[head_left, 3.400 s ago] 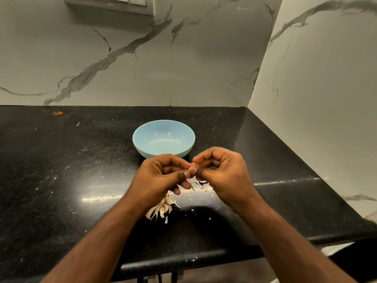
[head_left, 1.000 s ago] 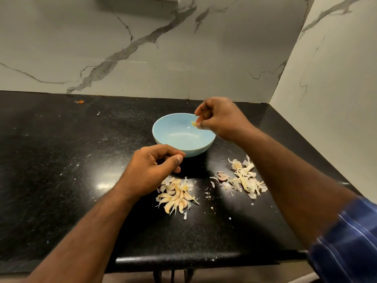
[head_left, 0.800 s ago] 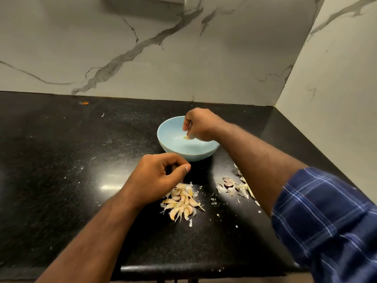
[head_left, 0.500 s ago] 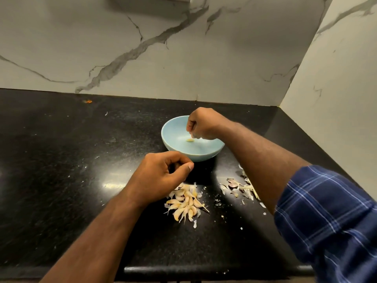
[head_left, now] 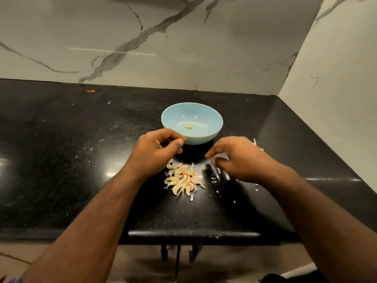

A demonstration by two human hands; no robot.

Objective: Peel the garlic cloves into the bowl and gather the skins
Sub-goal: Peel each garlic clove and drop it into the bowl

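A light blue bowl stands on the black counter with one peeled garlic clove at its bottom. In front of it lies a heap of unpeeled garlic cloves. My left hand hovers over the heap's far edge, fingers loosely curled, thumb out, and nothing shows in it. My right hand hangs to the right of the heap over the garlic skins, fingers relaxed and pointing down, with a pale skin at the fingertips. The hand hides most of the skins.
Marble walls close the counter at the back and on the right, forming a corner. Small skin crumbs dot the counter near its front edge. An orange speck lies far back on the left.
My right hand dropped the peeled clove into the bowl, then drew back and down over the skins on the right. My left hand stayed above the clove heap.
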